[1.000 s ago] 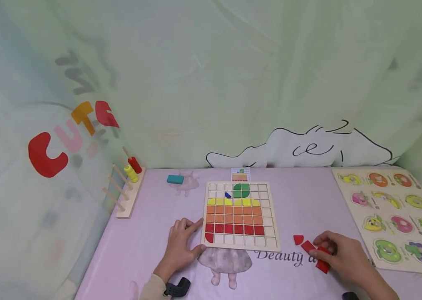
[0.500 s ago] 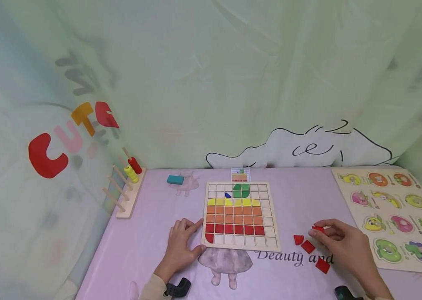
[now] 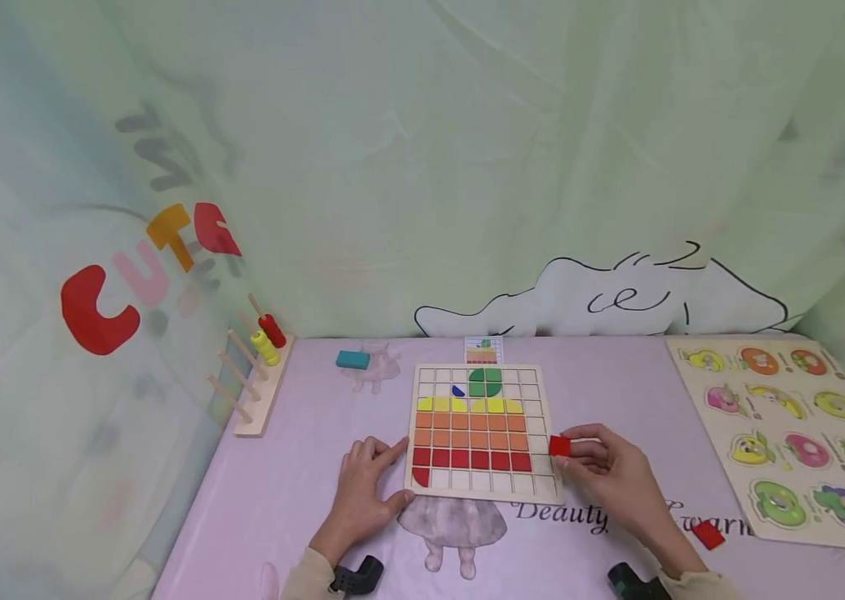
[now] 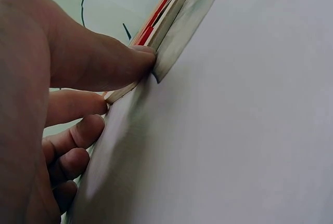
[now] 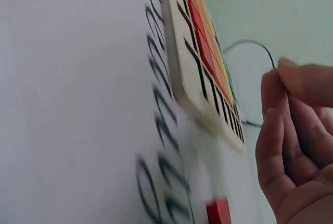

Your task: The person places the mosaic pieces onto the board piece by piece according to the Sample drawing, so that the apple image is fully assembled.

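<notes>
A wooden grid board (image 3: 552, 482) lies flat in the middle of the head view, filled in rows with red, orange, yellow, green and blue tiles. Thumb and forefinger of my left hand (image 3: 364, 492) touch its near-left corner, the other fingers bent; the left wrist view shows the thumb (image 4: 117, 64) against the near edge. My right hand (image 3: 613, 475) pinches a red square tile (image 3: 560, 446) at the board's right edge. In the right wrist view that tile is hidden behind my fingers. A loose red tile (image 3: 708, 534) lies right of my forearm.
A small picture card (image 3: 483, 350) lies behind the board. To the left are a teal block (image 3: 352, 359) and a peg stand (image 3: 253, 421) with yellow and red beads. A fruit puzzle board (image 3: 756, 442) lies at the right. Fabric walls stand behind.
My right hand has picked up a red tile and carried it left to the board's edge. Several loose red tiles are now hidden beneath the hand and arm. My left hand stays put.
</notes>
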{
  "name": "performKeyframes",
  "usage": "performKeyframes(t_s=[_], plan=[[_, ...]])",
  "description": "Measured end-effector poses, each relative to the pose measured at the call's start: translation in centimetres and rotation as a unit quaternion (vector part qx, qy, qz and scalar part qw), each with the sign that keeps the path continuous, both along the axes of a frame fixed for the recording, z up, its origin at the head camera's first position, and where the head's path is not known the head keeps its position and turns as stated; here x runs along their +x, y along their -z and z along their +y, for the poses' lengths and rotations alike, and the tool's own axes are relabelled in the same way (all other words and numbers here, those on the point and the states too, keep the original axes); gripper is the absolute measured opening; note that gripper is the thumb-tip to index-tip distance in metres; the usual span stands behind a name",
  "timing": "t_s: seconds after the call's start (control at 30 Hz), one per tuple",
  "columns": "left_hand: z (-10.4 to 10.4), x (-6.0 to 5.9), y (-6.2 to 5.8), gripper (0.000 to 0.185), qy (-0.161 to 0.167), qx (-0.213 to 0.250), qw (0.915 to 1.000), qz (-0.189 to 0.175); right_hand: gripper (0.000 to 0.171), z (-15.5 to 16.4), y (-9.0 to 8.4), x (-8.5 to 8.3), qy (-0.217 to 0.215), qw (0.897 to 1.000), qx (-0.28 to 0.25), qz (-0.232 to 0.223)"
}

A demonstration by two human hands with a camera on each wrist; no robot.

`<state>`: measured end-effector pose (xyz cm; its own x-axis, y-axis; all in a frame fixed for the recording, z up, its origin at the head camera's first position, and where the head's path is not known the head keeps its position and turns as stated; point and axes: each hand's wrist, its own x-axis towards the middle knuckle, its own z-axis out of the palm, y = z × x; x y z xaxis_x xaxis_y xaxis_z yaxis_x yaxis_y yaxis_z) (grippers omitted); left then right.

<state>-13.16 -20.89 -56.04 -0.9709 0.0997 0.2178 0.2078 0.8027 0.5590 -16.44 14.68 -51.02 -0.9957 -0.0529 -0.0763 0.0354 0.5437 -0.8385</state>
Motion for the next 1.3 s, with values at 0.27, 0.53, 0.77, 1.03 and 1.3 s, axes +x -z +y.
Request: performKeyframes(t_s=[0.27,0.53,0.77,1.03,1.3], plan=[[0.0,-0.1,0.0,0.072,0.004,0.002,0.9999,-0.014,0.036,-5.5,0.2,0.2,-0.075,0.997,-0.025,0.013],[0.0,0.0,-0.1,0.072,0.002,-0.003,0.9996,-0.029,0.026,-10.3,0.6,0.0,-0.155,0.985,0.015,0.075],[0.1,0.1,-0.2,0.071,0.003,-0.003,0.9991,-0.041,0.028,-12.9,1.0,0.4,-0.142,0.977,0.113,0.112],[0.1,0.1,-0.3,0.071,0.006,-0.002,0.9998,-0.017,0.028,-13.1,0.8,0.4,-0.132,0.981,0.099,0.099],[-0.1,0.0,-0.3,0.071,-0.001,-0.004,0.9995,-0.031,0.019,-13.2,1.1,0.0,-0.129,0.979,0.114,0.107]])
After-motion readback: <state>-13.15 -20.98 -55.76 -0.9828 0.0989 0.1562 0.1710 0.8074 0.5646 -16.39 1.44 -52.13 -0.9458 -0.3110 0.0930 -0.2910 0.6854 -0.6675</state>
